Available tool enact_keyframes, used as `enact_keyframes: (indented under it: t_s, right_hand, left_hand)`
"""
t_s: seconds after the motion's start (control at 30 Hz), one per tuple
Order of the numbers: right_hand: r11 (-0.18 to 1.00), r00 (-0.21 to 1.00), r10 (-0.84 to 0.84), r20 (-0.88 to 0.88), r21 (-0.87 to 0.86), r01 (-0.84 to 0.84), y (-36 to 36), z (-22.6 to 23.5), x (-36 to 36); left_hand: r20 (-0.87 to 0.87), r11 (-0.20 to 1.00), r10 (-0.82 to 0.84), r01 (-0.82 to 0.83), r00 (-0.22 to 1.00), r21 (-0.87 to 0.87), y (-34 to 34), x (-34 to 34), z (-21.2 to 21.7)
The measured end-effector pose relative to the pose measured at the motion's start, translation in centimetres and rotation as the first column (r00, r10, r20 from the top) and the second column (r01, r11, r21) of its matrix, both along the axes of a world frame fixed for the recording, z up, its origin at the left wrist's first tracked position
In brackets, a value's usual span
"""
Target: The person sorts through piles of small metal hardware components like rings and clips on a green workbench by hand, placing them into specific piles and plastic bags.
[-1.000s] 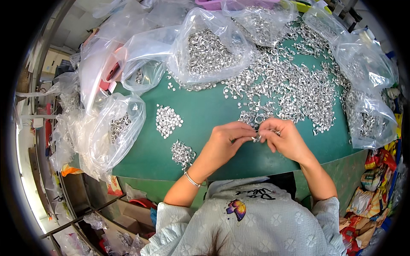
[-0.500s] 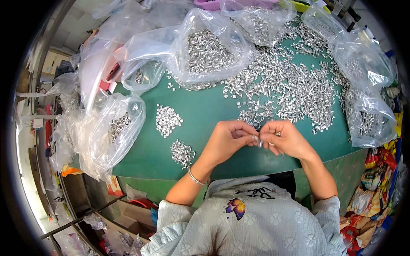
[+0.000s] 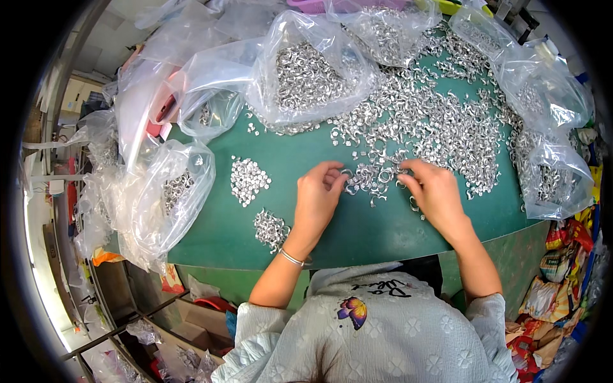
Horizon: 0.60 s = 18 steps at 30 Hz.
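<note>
A hand could pass over the bare bench (image 3: pixel 367 236) between the forearms (image 3: pixel 480 265) or just beyond the left hand (image 3: pixel 317 195). Loose metal pieces (image 3: pixel 447 137) crowd the right; bulging plastic bags (image 3: pixel 265 89) bar the far side.

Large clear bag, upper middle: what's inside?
Through the bag, a heap of small silvery curved parts shows. The heap's underside and the table beneath it are covered; what lies there can't be seen.

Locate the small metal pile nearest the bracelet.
The pile lies left of centre in the head view, on the green table, just up-left of the bracelet and below the other small pile.
</note>
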State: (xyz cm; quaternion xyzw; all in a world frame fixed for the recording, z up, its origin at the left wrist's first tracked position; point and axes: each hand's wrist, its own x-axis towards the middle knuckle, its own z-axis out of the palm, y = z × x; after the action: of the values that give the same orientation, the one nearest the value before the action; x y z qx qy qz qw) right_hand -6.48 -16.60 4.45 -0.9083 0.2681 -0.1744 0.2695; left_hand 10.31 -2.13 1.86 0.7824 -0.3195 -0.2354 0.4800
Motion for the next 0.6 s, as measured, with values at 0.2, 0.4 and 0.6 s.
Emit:
enact_keyframes:
  t_s: [0.2,0.4,0.6]
  right_hand:
    - [0.997,0.997,0.051,-0.062,-0.053,-0.054,0.2,-2.2,1.4]
    - [0.942,1.000,-0.004,0.014,0.336,-0.001,-1.8,-0.3,0.3]
    - [0.942,0.993,-0.089,-0.077,0.318,0.109,-3.2,-0.4,-1.5]
  left_hand:
    - [0.359,0.998,-0.063,0.059,0.931,0.020,0.0,-0.1,-0.2]
    - [0.414,0.973,-0.202,0.229,0.888,-0.015,-1.3,-2.1,1.1]
    - [0.429,0.965,-0.250,0.260,0.868,0.036,-2.0,-2.1,1.1]
